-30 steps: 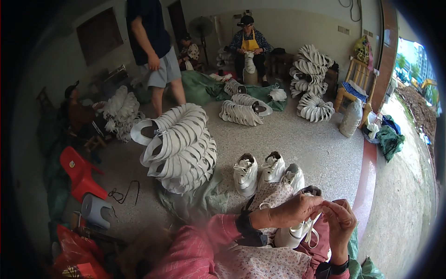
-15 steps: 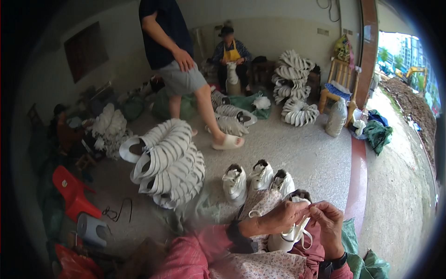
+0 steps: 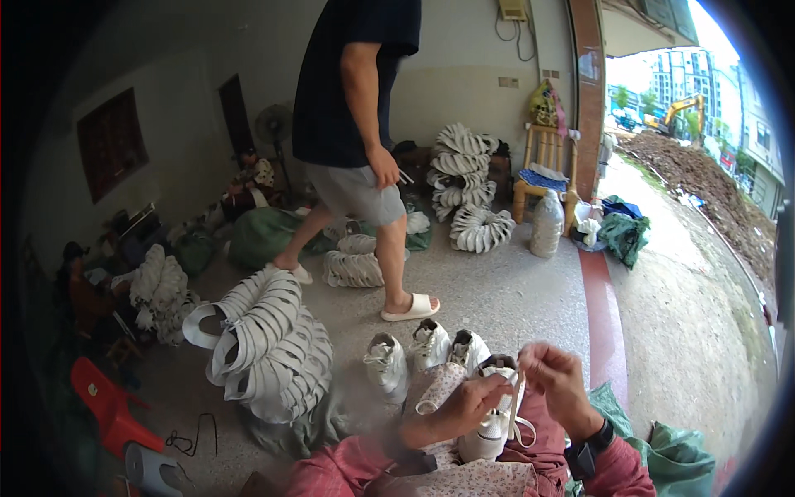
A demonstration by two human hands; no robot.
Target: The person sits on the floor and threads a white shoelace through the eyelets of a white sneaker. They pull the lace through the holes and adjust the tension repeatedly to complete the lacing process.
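Observation:
A white lace-up shoe (image 3: 483,439) rests on my lap with its toe toward me. Its white shoelace (image 3: 515,412) rises from the eyelets, and a loop hangs at the shoe's right side. My right hand (image 3: 556,385) pinches the lace above the shoe opening. Over the shoe's upper, my left hand (image 3: 464,407) has its fingers pressed together at the lace; its fingertips are partly hidden. A floral cloth (image 3: 439,389) covers my left forearm and lap. Just ahead on the floor stand three more white shoes, among them a laced shoe (image 3: 386,364).
Bundled white shoe uppers (image 3: 269,348) are piled at the left, with more stacks (image 3: 464,178) farther back. A red chair (image 3: 112,410) and grey stool (image 3: 149,470) stand at lower left. A person (image 3: 356,108) walks past ahead; others sit behind. Green sacks (image 3: 679,455) lie at my right.
My hands have moved apart, the right one rising with the lace. The walking person has stepped to the right within the view. My view has turned rightward.

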